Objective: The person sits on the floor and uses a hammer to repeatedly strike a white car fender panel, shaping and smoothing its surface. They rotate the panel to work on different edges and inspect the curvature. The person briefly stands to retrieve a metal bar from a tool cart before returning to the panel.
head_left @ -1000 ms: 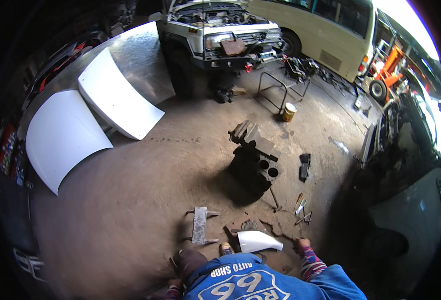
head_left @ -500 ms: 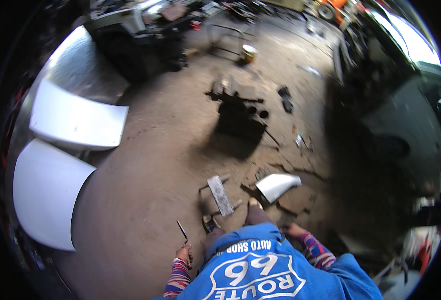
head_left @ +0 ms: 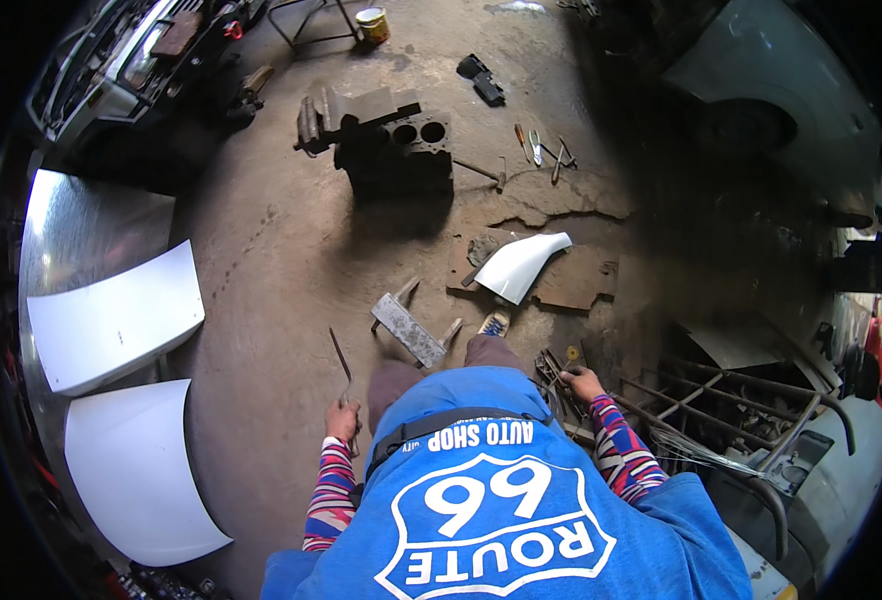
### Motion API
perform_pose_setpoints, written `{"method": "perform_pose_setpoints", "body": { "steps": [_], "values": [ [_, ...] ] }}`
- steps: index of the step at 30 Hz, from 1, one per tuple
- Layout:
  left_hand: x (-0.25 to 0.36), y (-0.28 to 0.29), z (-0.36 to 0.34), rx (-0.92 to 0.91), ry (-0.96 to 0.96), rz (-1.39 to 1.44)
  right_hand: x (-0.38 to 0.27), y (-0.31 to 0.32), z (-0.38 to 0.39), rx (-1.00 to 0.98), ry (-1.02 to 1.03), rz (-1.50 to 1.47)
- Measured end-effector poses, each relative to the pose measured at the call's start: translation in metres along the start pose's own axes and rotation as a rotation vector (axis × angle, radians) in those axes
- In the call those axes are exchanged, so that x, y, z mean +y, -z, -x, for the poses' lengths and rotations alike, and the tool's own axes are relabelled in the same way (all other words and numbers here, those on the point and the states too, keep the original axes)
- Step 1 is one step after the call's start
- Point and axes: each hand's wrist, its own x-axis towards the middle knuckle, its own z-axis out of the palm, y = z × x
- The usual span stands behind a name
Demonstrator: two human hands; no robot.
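My left hand (head_left: 342,419) is closed around the lower end of a long, thin, dark metal tool (head_left: 340,352), which is slightly bent and points away from me. My right hand (head_left: 583,384) is beside my right hip with its fingers curled. Dark metal pieces (head_left: 549,372) show at its fingertips, but I cannot tell whether it grips one of them. Just ahead of my legs is a small low bench (head_left: 409,330) with a worn grey top. A curved white body panel (head_left: 521,265) lies on a flat brown sheet (head_left: 586,283) near my right shoe.
An engine block (head_left: 398,165) with a vise on it stands ahead. Pliers (head_left: 535,147) and other hand tools lie right of it. Two white panels (head_left: 121,330) are at left. A metal frame (head_left: 751,420) with bars stands close at right, near a car (head_left: 781,90).
My view has swung to the right, so the bench, engine block and white panels appear shifted left. My left hand still holds the thin tool; the barred frame now shows at right.
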Motion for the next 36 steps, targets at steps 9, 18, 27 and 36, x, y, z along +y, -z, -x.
{"method": "perform_pose_setpoints", "body": {
  "steps": [9, 18, 27, 36],
  "values": [
    [0.262, -0.012, 0.033, -0.043, -0.822, -0.067, -0.141, 0.029, -0.005, -0.194, 0.107, -0.154],
    [0.402, -0.126, -0.007, -0.141, -0.706, -0.213, -0.173, -0.007, 0.011, -0.397, 0.075, -0.128],
    [0.493, -0.28, -0.234, -0.8, -0.662, -1.053, -0.151, -0.094, -0.054, -0.15, -0.289, -0.821],
    [0.339, -0.423, -0.393, -0.409, -0.44, -0.829, -0.063, -0.166, -0.333, 0.072, -0.195, -0.992]
  ]
}}
